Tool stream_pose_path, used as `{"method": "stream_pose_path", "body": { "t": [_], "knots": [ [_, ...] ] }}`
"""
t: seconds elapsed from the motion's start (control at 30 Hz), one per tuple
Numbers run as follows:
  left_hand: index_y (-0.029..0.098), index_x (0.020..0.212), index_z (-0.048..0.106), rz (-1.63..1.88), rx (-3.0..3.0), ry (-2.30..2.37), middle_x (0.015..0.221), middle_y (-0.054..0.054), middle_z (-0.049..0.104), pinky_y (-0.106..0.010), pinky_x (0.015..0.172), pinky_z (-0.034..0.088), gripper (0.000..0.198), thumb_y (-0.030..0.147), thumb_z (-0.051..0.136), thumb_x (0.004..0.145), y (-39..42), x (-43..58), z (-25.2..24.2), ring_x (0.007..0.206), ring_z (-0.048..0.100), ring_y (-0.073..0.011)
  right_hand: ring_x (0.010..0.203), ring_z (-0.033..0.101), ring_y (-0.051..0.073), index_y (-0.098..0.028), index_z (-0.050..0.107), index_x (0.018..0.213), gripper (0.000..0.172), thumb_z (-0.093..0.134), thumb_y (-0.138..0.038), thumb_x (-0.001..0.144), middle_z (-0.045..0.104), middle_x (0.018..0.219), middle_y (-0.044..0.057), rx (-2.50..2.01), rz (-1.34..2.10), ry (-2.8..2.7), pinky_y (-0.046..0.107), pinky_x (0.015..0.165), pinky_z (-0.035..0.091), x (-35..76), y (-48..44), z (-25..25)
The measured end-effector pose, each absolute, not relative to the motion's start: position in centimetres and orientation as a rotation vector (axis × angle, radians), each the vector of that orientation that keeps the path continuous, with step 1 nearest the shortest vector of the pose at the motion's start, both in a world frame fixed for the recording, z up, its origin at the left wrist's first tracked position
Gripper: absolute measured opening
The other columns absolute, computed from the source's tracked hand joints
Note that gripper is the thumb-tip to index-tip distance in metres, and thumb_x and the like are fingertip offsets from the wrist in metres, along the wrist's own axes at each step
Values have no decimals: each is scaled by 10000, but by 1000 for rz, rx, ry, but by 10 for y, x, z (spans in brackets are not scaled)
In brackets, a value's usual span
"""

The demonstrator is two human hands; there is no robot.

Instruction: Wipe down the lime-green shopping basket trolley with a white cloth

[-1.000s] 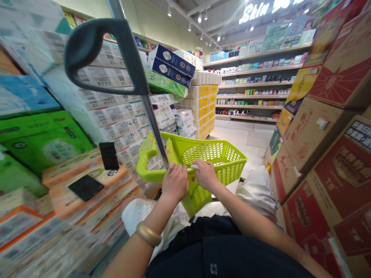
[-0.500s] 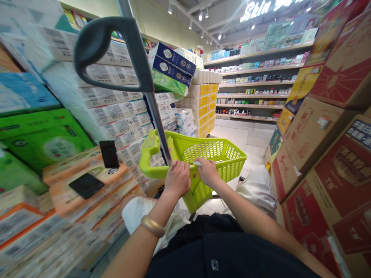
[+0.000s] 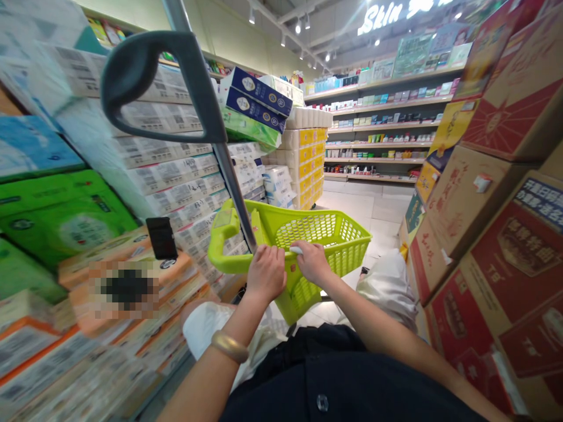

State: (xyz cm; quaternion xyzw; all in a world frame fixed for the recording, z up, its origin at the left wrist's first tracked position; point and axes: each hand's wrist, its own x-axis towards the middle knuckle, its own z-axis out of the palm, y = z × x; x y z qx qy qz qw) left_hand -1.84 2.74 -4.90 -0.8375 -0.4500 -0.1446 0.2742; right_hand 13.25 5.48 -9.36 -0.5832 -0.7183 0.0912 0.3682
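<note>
Head view, shop aisle. The left hand (image 3: pixel 265 271) is closed in a fist on the near rim of the green basket (image 3: pixel 341 234), at the foot of the metal pole (image 3: pixel 235 187); the fingers are hidden under the knuckles. The right hand (image 3: pixel 313 262) lies just beside it on the same rim with its fingers curled down. A small white object (image 3: pixel 296 250) shows at its fingertips, too small to identify. The basket stands on the floor between stacked packs (image 3: pixel 176 176) on the left and cartons (image 3: pixel 475 199) on the right; its base is hidden by the forearms and dark clothing. The pole's grey handle (image 3: pixel 145 82) looms large near the camera, and the pole's top is cut off by the frame edge. A phone (image 3: pixel 161 237) leans on the packs; beside it a pixelated patch (image 3: pixel 125 290) cannot be read. The nearest packs are blurred.

Compared with half a second earlier, both hands keep the same grip, and the handle appears slightly further left.
</note>
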Motion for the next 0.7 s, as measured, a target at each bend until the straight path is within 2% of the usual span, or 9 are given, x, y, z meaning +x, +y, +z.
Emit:
{"method": "stream_pose_path", "body": {
  "t": [0.17,0.3,0.5,0.7],
  "knots": [
    [137,901,610,-395,-2255,-1219,823,-114,612,-411,950,340,208,183,552,706,29,-16,-49,888,567,-284,1042,581,190,-230,621,1047,350,433,-67,800,678,1106,32,-1630,205,-1763,371,957,288,139,55,-93],
    [118,943,612,-402,-2256,-1219,822,-115,617,-412,957,332,235,183,534,731,32,-14,-50,884,568,-281,1037,569,205,-217,615,1080,364,450,-71,791,659,1111,59,-1539,158,-1826,350,926,322,116,51,-87],
    [122,947,613,-409,-2260,-1213,832,-114,620,-408,966,331,235,185,538,733,32,-16,-51,885,570,-276,1072,547,207,-193,578,1162,434,472,-61,762,635,1158,78,-1403,67,-1874,360,1000,318,120,49,-99],
    [124,917,614,-402,-2261,-1226,831,-118,617,-411,969,335,219,185,551,716,32,-15,-52,890,568,-278,1058,548,220,-156,597,1120,424,467,-28,737,643,1097,106,-1508,85,-1819,365,987,368,132,54,-101]
  ]
}}
